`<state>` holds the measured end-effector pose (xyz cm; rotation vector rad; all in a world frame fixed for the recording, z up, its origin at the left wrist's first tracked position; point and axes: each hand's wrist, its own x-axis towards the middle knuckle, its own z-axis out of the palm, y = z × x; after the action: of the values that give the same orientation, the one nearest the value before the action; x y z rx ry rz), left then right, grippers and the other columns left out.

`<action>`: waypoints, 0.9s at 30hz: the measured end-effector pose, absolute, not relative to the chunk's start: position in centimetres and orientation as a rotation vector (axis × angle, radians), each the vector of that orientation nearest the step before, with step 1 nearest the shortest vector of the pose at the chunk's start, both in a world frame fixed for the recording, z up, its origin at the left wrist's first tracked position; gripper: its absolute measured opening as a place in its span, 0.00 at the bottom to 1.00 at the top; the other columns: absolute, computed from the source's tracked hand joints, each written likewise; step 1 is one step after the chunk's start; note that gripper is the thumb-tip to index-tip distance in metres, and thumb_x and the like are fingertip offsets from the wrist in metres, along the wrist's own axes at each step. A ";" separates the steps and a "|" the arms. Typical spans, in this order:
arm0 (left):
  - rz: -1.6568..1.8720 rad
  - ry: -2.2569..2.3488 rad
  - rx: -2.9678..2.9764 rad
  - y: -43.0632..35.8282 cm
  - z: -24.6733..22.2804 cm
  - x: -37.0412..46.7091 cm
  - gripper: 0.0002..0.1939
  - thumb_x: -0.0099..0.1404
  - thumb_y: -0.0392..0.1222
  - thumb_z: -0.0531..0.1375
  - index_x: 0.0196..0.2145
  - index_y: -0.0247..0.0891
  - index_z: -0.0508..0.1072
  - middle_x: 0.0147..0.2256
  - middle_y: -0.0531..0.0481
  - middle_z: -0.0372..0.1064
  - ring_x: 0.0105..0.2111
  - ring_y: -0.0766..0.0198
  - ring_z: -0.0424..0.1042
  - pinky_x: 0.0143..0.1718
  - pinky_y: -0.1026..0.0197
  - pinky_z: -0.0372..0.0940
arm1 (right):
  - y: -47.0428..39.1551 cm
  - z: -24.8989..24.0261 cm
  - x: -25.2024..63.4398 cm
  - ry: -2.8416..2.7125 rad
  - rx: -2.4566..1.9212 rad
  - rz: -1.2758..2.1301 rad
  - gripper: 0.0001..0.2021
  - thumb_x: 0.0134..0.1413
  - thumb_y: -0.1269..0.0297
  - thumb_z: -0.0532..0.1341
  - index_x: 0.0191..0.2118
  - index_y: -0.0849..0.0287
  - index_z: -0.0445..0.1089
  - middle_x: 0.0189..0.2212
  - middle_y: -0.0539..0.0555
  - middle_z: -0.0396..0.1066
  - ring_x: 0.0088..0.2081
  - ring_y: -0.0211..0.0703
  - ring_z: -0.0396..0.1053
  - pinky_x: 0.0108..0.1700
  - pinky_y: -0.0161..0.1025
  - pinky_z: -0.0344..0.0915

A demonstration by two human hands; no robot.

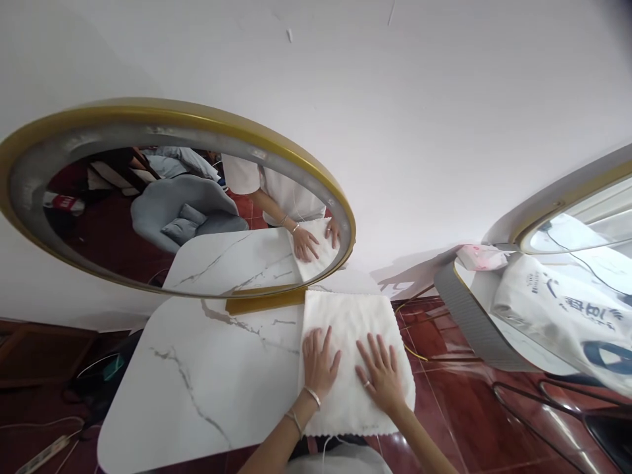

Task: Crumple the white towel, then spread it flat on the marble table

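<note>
Fingers [375, 352] outstretched, gripping nothing: head view shows left hand [320, 370] and right hand [385, 385] palm-down on a white cloth [345, 403], right fanned wider. Writing: dark characters across white printed fabric [536, 306] on the neighbouring table [476, 283], too slanted for me to read; faint marks near the cloth's lower edge, too small to make out. Cloth lies at the right end of a marble-patterned table [141, 421], below a gold-rimmed mirror [316, 164]; off-white, lightly rippled, edges finely scalloped, mostly spread flat.
</note>
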<state>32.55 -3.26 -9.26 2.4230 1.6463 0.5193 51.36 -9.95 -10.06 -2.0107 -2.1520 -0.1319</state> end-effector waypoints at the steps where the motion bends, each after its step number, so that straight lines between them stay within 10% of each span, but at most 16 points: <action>1: 0.526 1.648 2.436 -2.6 -9.3 32.7 0.30 0.67 0.50 0.51 0.64 0.42 0.52 0.62 0.41 0.53 0.63 0.49 0.49 0.61 0.44 0.49 | -10.3 -10.1 51.3 -2.159 -2.009 -0.126 0.31 0.62 0.53 0.50 0.67 0.45 0.38 0.68 0.53 0.37 0.67 0.57 0.37 0.63 0.59 0.43; 13: 0.559 1.666 2.372 5.3 -8.6 36.0 0.32 0.63 0.50 0.55 0.63 0.42 0.54 0.67 0.44 0.40 0.66 0.47 0.37 0.64 0.43 0.45 | -3.4 -9.9 54.1 -2.149 -2.079 -0.129 0.28 0.64 0.52 0.47 0.66 0.42 0.38 0.67 0.52 0.42 0.67 0.55 0.39 0.61 0.68 0.36; 27: 0.412 0.964 2.543 -7.6 -7.9 28.1 0.48 0.53 0.71 0.54 0.65 0.52 0.45 0.68 0.43 0.26 0.66 0.38 0.33 0.61 0.32 0.35 | -12.4 -10.0 49.7 -2.085 -2.089 -0.163 0.31 0.63 0.52 0.46 0.67 0.43 0.33 0.67 0.54 0.42 0.66 0.57 0.41 0.61 0.66 0.41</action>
<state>28.08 -7.62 -7.93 2.5428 0.9639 0.4117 49.72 -12.37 -10.04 -2.0894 -2.0849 -0.1626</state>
